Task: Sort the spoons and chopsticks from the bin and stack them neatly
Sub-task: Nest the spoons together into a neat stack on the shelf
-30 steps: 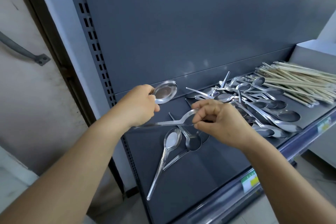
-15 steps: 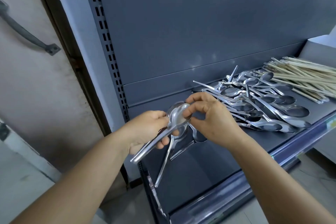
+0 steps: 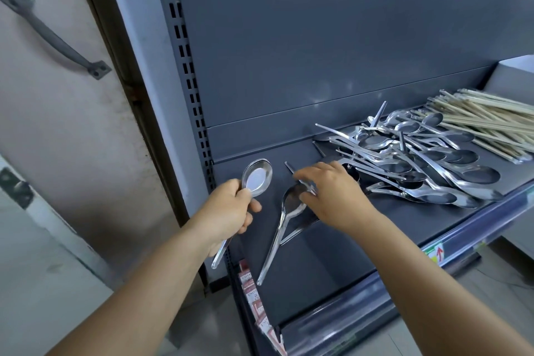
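Note:
My left hand [image 3: 231,211] grips a stack of steel spoons [image 3: 257,175] by the handles, bowls pointing up over the left end of the dark grey shelf [image 3: 332,254]. My right hand [image 3: 329,191] reaches down over loose spoons [image 3: 291,202] lying on the shelf, with its fingertips pinching a spoon handle there. A big tangled heap of steel spoons [image 3: 419,165] lies to the right. Behind that heap, at the far right, lies a bundle of pale chopsticks [image 3: 485,121].
The shelf's grey back panel [image 3: 318,52] rises behind everything. A slotted upright [image 3: 185,66] runs down the left side. The shelf's front rail with a price label [image 3: 436,251] is near my right forearm. A door with a handle [image 3: 55,35] stands at the left.
My hands have parted. The left hand now holds the stacked spoons alone, bowls upward. The right hand has let go of them and moved down to the loose spoons on the shelf.

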